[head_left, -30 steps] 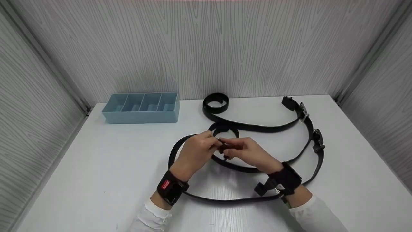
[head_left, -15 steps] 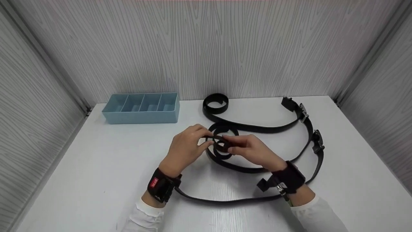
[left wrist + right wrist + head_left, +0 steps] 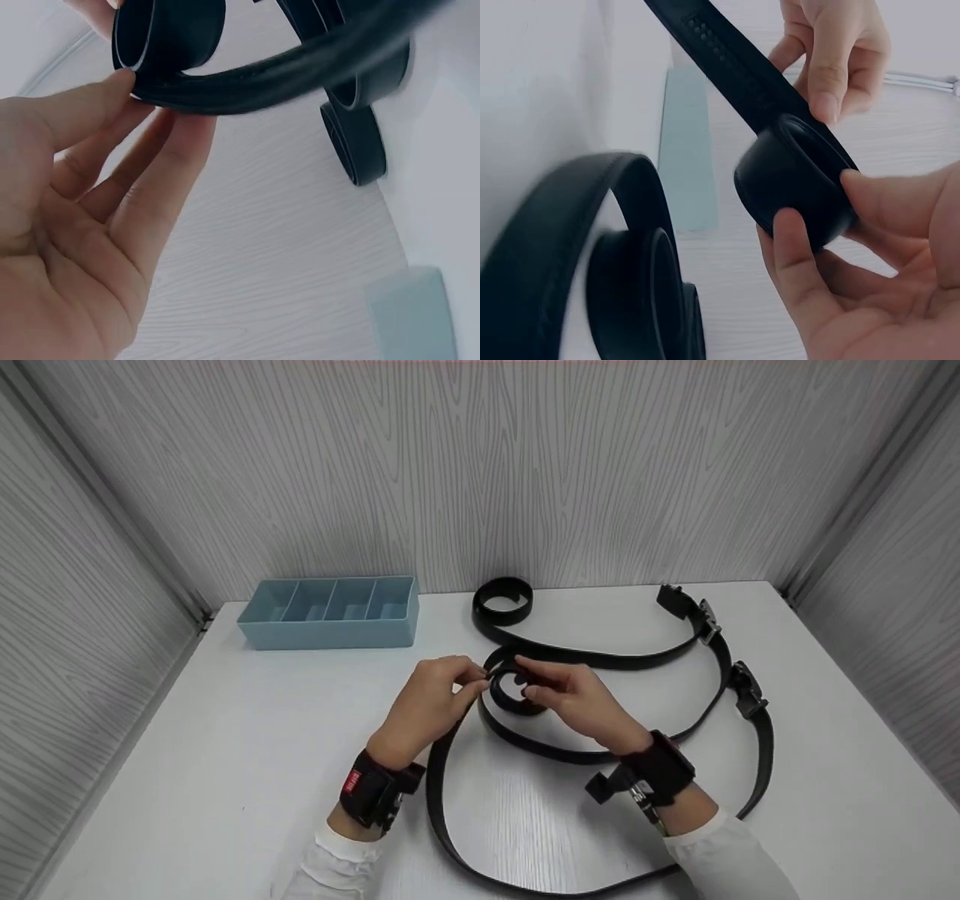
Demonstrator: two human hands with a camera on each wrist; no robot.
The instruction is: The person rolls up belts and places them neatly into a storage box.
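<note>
Black leather is what you are rolling: from the head view, the long black leather belt [image 3: 450, 780] has only a small rolled coil [image 3: 517, 694] at its tip, so by my judgement most of the strap is left, trailing loose across the white tabletop [image 3: 225, 750]. Your left hand [image 3: 427, 701] and right hand [image 3: 577, 701] meet at that coil. The left wrist view shows your left fingers [image 3: 142, 142] pinching the strap just beside the coil. The right wrist view shows your right fingers [image 3: 802, 255] curled round the coil itself.
</note>
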